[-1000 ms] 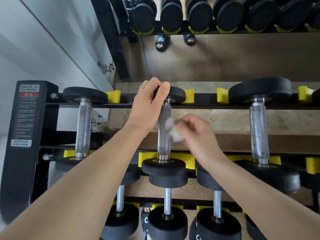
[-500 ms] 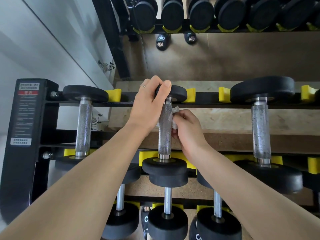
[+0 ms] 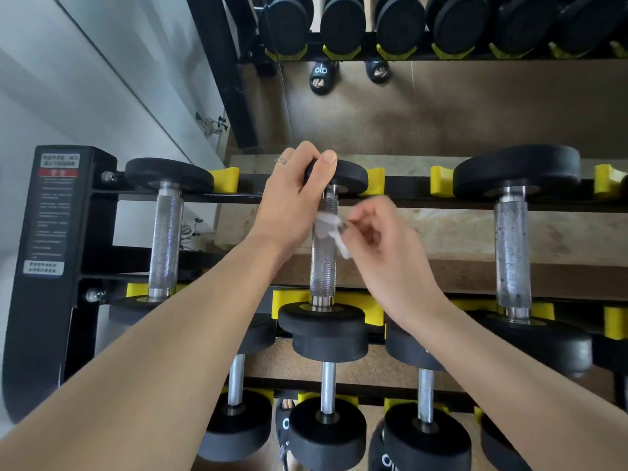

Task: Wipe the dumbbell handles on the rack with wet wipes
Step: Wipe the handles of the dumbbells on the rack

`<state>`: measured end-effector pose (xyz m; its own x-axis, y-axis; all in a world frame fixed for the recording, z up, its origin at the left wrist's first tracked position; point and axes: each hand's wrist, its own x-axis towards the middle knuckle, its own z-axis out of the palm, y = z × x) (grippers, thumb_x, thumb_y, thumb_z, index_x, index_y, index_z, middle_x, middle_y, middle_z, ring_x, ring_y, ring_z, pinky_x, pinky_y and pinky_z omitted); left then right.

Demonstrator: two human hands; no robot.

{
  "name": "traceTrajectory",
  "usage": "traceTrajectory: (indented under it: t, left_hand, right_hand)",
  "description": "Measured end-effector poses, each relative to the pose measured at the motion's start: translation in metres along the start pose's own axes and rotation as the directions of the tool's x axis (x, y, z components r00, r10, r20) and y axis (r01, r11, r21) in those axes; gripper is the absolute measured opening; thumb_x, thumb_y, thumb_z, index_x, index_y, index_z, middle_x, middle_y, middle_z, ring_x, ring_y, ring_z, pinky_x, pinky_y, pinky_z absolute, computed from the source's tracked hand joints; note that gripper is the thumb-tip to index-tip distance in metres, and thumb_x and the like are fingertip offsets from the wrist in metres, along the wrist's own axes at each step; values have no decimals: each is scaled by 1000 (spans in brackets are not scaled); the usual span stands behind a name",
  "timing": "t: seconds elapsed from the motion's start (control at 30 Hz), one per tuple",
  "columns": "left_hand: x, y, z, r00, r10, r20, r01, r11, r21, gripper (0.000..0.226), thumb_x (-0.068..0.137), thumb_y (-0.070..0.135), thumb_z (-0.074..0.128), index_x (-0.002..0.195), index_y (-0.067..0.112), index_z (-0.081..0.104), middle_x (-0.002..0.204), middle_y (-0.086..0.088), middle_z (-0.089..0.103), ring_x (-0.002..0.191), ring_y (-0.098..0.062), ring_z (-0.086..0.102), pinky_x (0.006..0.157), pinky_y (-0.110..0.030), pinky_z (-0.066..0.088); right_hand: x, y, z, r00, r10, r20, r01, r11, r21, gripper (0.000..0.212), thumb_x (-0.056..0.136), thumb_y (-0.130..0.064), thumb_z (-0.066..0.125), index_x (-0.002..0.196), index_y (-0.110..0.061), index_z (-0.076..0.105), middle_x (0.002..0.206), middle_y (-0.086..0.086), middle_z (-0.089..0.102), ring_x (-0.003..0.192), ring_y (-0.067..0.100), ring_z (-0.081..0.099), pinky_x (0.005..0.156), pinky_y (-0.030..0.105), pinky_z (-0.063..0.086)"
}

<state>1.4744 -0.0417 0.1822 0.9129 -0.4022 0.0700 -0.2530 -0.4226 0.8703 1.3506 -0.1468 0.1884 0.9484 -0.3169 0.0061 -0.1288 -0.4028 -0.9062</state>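
The middle dumbbell lies on the rack's top tier, its knurled steel handle (image 3: 323,266) running away from me. My left hand (image 3: 295,202) grips the dumbbell's far black head (image 3: 353,176). My right hand (image 3: 380,243) pinches a crumpled white wet wipe (image 3: 331,229) and holds it against the upper right side of that handle. Two more dumbbells share the tier: one with its handle (image 3: 166,243) at the left, a bigger one with its handle (image 3: 512,249) at the right.
The black rack frame (image 3: 51,266) with a warning label stands at the left, with yellow cradles (image 3: 441,180) along its rails. A lower tier holds several smaller dumbbells (image 3: 328,433). A mirror behind reflects more dumbbells and sandalled feet (image 3: 321,76). My own sandals show below.
My right hand slid up the middle handle with the wipe, then came back down and to the right, blurred with motion. My left hand kept its grip on the far head.
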Motion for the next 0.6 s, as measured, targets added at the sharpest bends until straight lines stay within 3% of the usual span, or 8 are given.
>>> traceTrajectory:
  t: [0.1, 0.2, 0.3, 0.4, 0.47, 0.5, 0.57, 0.6]
  left_hand:
    - [0, 1, 0, 1000, -6, 13, 6, 1000, 3, 36, 106, 40, 46, 76, 20, 42, 81, 7, 42, 78, -6, 43, 68, -17, 32]
    - [0, 2, -2, 1000, -21, 21, 21, 1000, 4, 37, 106, 43, 45, 75, 22, 40, 81, 7, 41, 79, -7, 43, 69, -20, 33]
    - [0, 3, -3, 999, -36, 32, 36, 999, 14, 39, 106, 43, 45, 75, 20, 39, 82, 5, 42, 80, -6, 42, 69, -14, 33]
    - [-1, 6, -2, 998, -41, 41, 40, 999, 25, 38, 106, 43, 45, 76, 20, 41, 83, 4, 43, 81, -7, 43, 67, -11, 32]
    - [0, 6, -2, 999, -34, 42, 33, 999, 15, 37, 106, 42, 46, 75, 22, 41, 83, 3, 43, 81, -8, 43, 69, -14, 32]
    - [0, 6, -2, 999, -30, 43, 30, 1000, 7, 37, 106, 41, 46, 75, 22, 41, 83, 3, 43, 81, -8, 43, 70, -16, 33]
    - [1, 6, -3, 998, -35, 55, 35, 999, -6, 36, 105, 41, 47, 76, 21, 42, 84, 2, 44, 82, -8, 44, 71, -19, 33]
    - [1, 5, -3, 997, -41, 60, 42, 999, -7, 36, 105, 42, 47, 77, 20, 43, 84, 2, 44, 82, -8, 45, 72, -19, 34]
  right_hand:
    - [12, -2, 16, 977, -191, 95, 205, 966, -156, 4, 95, -14, 63, 94, -14, 59, 81, -5, 60, 71, 8, 56, 62, 20, 45]
    - [4, 7, 14, 941, -266, 211, 311, 924, -221, 4, 94, -12, 64, 90, -12, 62, 82, -7, 55, 70, 6, 50, 63, 19, 41]
    - [-11, 7, 8, 900, -245, 360, 349, 901, -258, 10, 94, -15, 63, 85, -14, 63, 79, -8, 57, 69, 7, 51, 63, 26, 45]
    - [-17, 4, 0, 860, -141, 490, 294, 922, -251, 13, 95, -20, 63, 82, -17, 66, 77, -8, 62, 69, 7, 58, 66, 34, 50]
    - [-4, -2, -3, 892, -91, 443, 207, 953, -222, 9, 95, -24, 64, 89, -21, 69, 78, -10, 66, 71, 4, 61, 68, 27, 52]
    - [4, -5, -3, 930, -101, 352, 179, 964, -196, 7, 95, -24, 64, 91, -21, 69, 77, -11, 65, 71, 3, 61, 67, 23, 50]
    - [19, -11, 2, 965, -167, 201, 205, 961, -187, 7, 94, -21, 65, 88, -18, 67, 75, -11, 63, 71, 6, 59, 64, 21, 46]
    - [22, -12, 6, 956, -199, 217, 247, 943, -222, 7, 93, -19, 66, 87, -15, 67, 77, -9, 63, 72, 8, 57, 65, 23, 46]
